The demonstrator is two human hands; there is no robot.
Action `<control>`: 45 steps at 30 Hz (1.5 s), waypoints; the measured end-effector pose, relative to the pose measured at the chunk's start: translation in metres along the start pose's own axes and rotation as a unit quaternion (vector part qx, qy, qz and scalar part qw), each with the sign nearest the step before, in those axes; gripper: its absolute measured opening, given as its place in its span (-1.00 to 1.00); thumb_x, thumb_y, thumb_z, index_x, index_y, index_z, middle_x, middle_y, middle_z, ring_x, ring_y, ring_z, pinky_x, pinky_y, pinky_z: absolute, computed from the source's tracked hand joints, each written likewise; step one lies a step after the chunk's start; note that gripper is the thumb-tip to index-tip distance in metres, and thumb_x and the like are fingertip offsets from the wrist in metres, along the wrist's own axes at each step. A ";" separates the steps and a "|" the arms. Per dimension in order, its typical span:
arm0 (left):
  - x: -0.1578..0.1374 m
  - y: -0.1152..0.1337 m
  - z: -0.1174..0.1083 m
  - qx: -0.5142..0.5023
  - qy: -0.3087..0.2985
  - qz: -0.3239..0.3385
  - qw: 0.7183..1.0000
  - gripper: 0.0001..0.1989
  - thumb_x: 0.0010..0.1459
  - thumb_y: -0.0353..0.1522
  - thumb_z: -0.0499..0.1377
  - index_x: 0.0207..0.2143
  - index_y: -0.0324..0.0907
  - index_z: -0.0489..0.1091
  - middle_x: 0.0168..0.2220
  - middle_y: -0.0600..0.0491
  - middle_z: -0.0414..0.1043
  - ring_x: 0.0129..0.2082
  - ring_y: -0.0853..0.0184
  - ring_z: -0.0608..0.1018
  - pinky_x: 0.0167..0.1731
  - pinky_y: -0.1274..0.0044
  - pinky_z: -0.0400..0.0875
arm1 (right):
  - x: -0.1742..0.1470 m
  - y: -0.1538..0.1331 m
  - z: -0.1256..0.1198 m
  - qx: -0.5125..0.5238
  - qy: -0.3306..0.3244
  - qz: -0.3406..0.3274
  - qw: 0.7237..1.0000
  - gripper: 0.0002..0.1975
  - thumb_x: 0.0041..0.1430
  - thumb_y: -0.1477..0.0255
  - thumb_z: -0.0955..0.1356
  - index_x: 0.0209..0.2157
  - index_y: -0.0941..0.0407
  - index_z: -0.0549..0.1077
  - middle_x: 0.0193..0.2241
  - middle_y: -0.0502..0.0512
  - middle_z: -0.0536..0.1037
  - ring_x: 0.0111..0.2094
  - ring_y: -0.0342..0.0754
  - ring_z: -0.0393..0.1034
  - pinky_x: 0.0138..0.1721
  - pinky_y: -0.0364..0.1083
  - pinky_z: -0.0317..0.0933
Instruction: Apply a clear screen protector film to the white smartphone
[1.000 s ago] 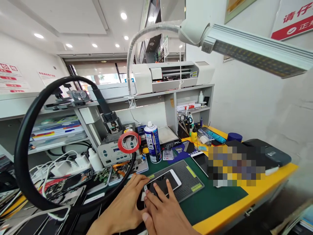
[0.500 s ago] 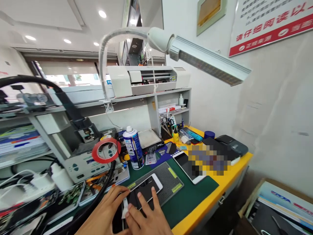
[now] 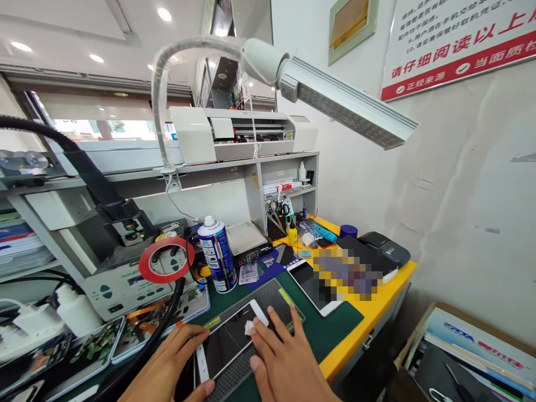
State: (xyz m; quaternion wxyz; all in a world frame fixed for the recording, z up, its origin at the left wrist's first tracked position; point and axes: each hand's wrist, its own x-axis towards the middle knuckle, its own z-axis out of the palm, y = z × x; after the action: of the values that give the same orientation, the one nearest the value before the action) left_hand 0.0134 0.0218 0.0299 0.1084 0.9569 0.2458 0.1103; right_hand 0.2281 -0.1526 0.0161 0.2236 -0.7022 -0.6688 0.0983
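Note:
A white-framed smartphone [image 3: 228,340] with a dark screen lies on a grey perforated mat [image 3: 274,301]. My left hand [image 3: 170,360] grips the phone's near left end, fingers on the upper edge and thumb at the lower corner. Under the fingertips of my right hand [image 3: 285,357], a small white wipe [image 3: 248,328] is pressed against the screen near the phone's far right end. The other fingers of that hand stretch out over the mat.
A blue spray can [image 3: 218,257] stands behind the mat, left of a white tablet [image 3: 314,287]. Red tape [image 3: 146,262] hangs by a black hose at left. Trays of parts [image 3: 98,346] lie further left. A lamp [image 3: 347,100] reaches overhead.
My right hand has slid the white wipe from the phone's near left end to its far right end. My left hand keeps hold of the phone. The view has shifted right.

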 end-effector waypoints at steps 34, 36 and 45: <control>-0.006 -0.010 0.018 -0.020 0.119 0.004 0.993 -0.27 0.11 -0.16 0.26 0.32 0.02 0.18 0.30 -0.01 0.27 0.24 0.04 0.39 0.21 0.30 0.35 | 0.048 -0.040 0.015 -0.023 0.014 -0.028 0.999 -0.42 0.46 0.22 0.00 0.31 0.17 0.24 0.32 0.20 0.24 0.39 0.26 -0.08 0.33 0.46 -0.46; -0.005 -0.011 0.017 -0.027 0.104 0.021 0.994 -0.27 0.13 -0.21 0.23 0.34 0.02 0.13 0.29 0.00 0.28 0.23 0.07 0.41 0.20 0.34 0.35 | 0.052 -0.048 0.022 -0.018 0.003 -0.037 0.999 -0.45 0.45 0.25 0.04 0.29 0.19 0.26 0.30 0.22 0.27 0.37 0.28 -0.05 0.32 0.48 -0.41; -0.007 -0.028 0.029 -0.047 0.121 0.021 0.991 -0.32 0.04 -0.26 0.26 0.26 0.05 0.28 0.25 0.05 0.34 0.19 -0.08 0.43 0.16 0.33 0.39 | 0.058 -0.059 0.045 -0.034 0.028 -0.127 0.991 -0.50 0.42 0.27 0.10 0.28 0.08 0.25 0.28 0.13 0.33 0.34 0.27 0.05 0.30 0.51 -0.24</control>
State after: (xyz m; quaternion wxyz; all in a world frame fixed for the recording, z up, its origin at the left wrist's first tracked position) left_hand 0.0022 0.0376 -0.0063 0.1200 0.9355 0.2312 0.2386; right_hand 0.1607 -0.0866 0.0124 0.2290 -0.6208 -0.7493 0.0264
